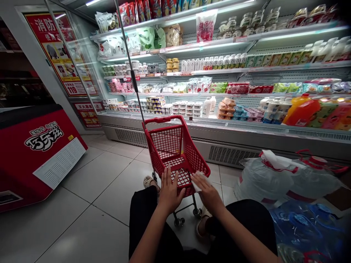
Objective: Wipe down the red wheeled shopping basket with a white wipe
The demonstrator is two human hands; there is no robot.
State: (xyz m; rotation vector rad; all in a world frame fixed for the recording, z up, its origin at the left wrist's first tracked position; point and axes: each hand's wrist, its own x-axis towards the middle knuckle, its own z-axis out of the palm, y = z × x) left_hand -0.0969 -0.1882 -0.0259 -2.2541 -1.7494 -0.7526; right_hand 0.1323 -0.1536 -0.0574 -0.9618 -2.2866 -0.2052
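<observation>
A small red plastic shopping cart stands right in front of my knees, its lattice basket holding nothing. My left hand lies at the basket's near end, fingers stretched out and slightly spread, with nothing in it. At the near right corner of the rim, my right hand presses a white cloth or tissue against the red plastic. Part of that cloth is hidden under the fingers. A thin dark pole rises from the cart's far left corner.
An open refrigerated shelf stocked with drinks and yogurts runs across the back. On the left stands a red freezer. Large bagged water bottles and blue-tinted bottles stand close on my right. Pale floor tiles stretch left.
</observation>
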